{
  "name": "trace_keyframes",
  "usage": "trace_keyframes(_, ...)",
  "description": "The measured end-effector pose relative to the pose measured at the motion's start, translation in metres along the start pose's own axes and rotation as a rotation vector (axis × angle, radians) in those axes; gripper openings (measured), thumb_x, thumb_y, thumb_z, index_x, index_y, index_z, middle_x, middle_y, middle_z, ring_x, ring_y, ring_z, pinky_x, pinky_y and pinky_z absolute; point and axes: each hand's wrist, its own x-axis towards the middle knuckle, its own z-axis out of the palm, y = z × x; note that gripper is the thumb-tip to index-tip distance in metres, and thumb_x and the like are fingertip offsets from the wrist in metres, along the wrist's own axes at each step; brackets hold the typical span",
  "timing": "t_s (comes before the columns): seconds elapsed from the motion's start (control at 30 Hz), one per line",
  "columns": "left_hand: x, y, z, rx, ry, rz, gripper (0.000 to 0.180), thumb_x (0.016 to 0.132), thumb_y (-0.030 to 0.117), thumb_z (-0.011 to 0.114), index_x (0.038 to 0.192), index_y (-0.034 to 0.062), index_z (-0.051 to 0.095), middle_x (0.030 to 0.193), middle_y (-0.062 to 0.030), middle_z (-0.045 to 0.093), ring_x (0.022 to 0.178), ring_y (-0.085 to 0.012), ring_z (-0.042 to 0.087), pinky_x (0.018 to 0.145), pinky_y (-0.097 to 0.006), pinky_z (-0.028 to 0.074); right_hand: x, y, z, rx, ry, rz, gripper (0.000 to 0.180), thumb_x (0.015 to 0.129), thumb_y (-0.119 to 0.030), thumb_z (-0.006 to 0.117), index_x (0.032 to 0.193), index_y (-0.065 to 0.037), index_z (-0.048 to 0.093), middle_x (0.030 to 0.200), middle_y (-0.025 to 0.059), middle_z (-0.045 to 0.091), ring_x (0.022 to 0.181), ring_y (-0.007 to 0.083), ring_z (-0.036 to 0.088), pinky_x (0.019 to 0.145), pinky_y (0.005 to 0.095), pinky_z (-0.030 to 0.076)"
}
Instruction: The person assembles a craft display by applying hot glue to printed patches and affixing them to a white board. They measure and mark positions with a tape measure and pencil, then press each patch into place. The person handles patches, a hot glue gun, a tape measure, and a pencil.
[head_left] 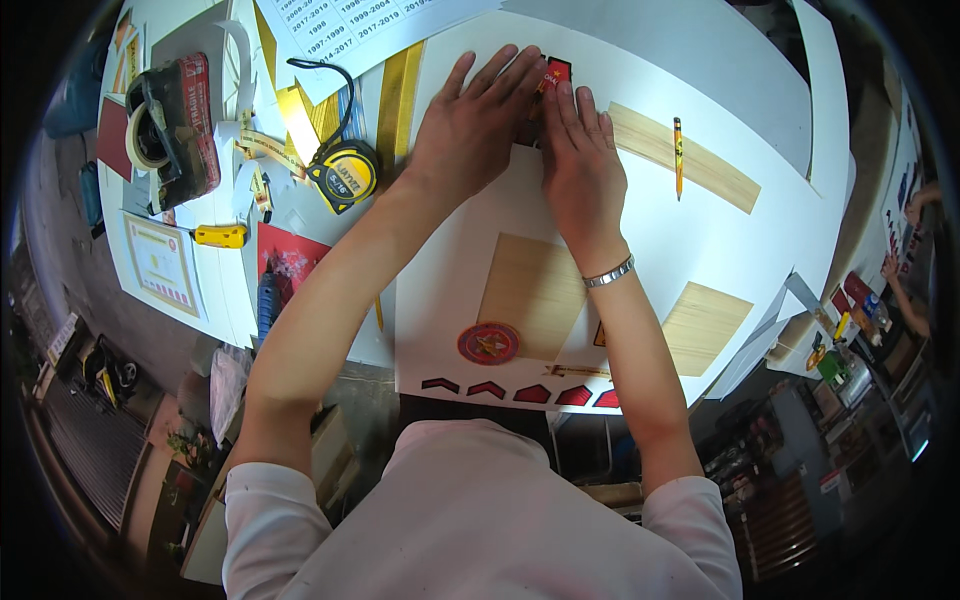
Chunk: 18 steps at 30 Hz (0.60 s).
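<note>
My left hand [478, 120] lies with its fingers stretched out over a small red and black piece [558, 72], covering much of it. From the other side my right hand [582, 165], a metal watch band at its wrist, rests its straight fingers against the same piece. Both palms face down on the white board [440, 270], and neither hand is gripping anything. Below the hands lies a thin wooden panel [525, 285], with a round red and blue emblem [488, 343] over its lower left corner. Several red and black chevron-like pieces [486, 389] line the board's near edge.
Right of my hands lie a wooden strip [650, 140], a yellow pencil [679, 160] and another wooden piece [705, 325]. To the left are a tape measure [345, 178], a tape dispenser [185, 130] and a yellow-handled tool [220, 236]. Another person's arm [905, 295] shows at far right.
</note>
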Motion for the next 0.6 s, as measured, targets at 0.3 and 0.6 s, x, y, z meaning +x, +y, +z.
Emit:
trace_keyframes(0.3, -0.002, 0.000, 0.003, 0.022, 0.007, 0.017, 0.073, 0.091, 0.002, 0.059, 0.160, 0.0119, 0.037, 0.166, -0.0042, 0.038, 0.154, -0.0234, 0.034, 0.126, -0.051, 0.029, 0.032, 0.017, 0.003, -0.105, 0.120, -0.146, 0.040, 0.105, -0.019, 0.055, 0.142, -0.005, 0.061, 0.152, 0.0092, 0.057, 0.147, 0.0324, 0.046, 0.120, 0.0472, 0.039)
trace_keyframes(0.6, -0.001, 0.003, 0.001, 0.055, -0.013, 0.012, 0.073, 0.089, 0.003, 0.061, 0.159, 0.0105, 0.039, 0.166, -0.0048, 0.039, 0.154, -0.0221, 0.034, 0.126, -0.050, 0.030, 0.034, 0.015, -0.001, -0.220, 0.112, -0.135, 0.040, 0.107, -0.022, 0.052, 0.142, -0.007, 0.061, 0.151, 0.0073, 0.058, 0.150, 0.0287, 0.042, 0.124, 0.0438, 0.033)
